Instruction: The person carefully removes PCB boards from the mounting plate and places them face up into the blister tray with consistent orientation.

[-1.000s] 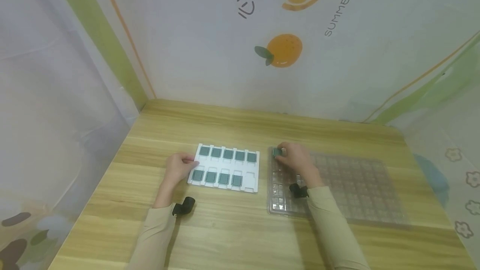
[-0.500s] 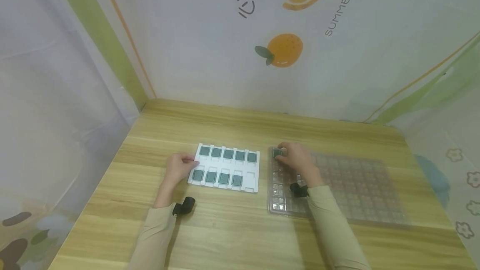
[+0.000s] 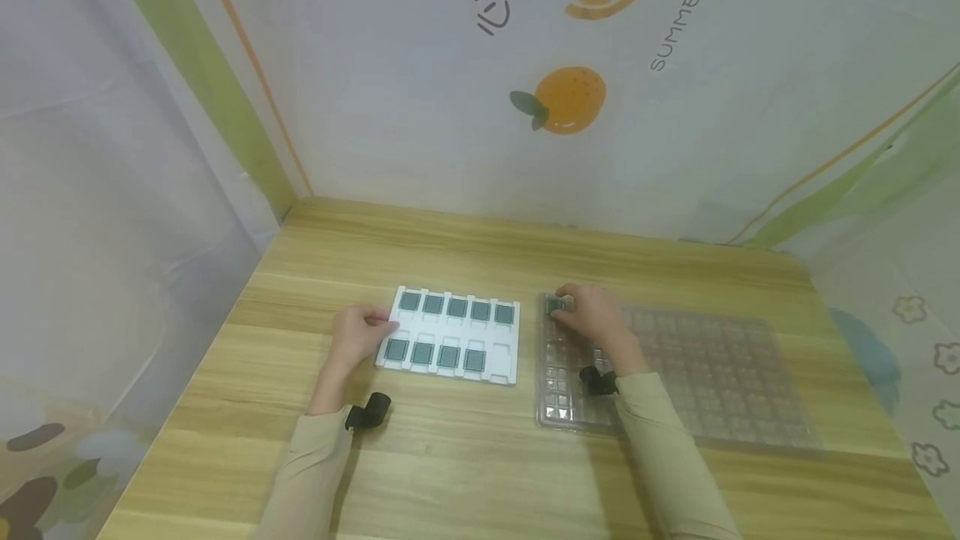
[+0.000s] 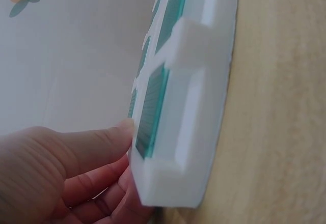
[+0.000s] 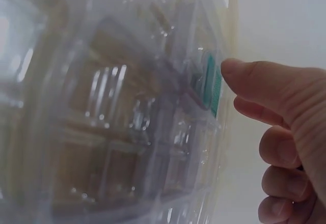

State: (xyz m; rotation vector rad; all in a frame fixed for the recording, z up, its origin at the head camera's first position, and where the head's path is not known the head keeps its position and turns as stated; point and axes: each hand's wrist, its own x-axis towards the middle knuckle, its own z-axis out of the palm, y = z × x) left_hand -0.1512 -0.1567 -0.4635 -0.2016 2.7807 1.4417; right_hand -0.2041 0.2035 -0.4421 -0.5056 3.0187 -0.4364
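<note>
My left hand (image 3: pixel 360 333) pinches the left edge of a white plastic tray (image 3: pixel 456 330), thumb on top and fingers beneath in the left wrist view. Square green chips (image 4: pixel 154 111) sit in two rows there; the near row's right-end pocket is bare. To the right, my right hand (image 3: pixel 596 319) is at the far left corner of a clear plastic tray (image 3: pixel 705 369). Its thumb and index finger pinch a green chip (image 3: pixel 554 307) in the corner pocket. In the right wrist view, the thumb is beside the chip (image 5: pixel 215 89), and the other fingers are curled.
Both trays lie on a wooden table (image 3: pixel 450 465), with a narrow gap between them. My right forearm (image 3: pixel 671 448) crosses over the clear tray. A printed curtain (image 3: pixel 405 90) hangs along the table's back edge. Black wrist cameras (image 3: pixel 370 412) stick out from both wrists.
The chip in my right hand has sunk slightly into the clear tray's corner pocket since a second ago. Both hands and the white tray have stayed nearly still.
</note>
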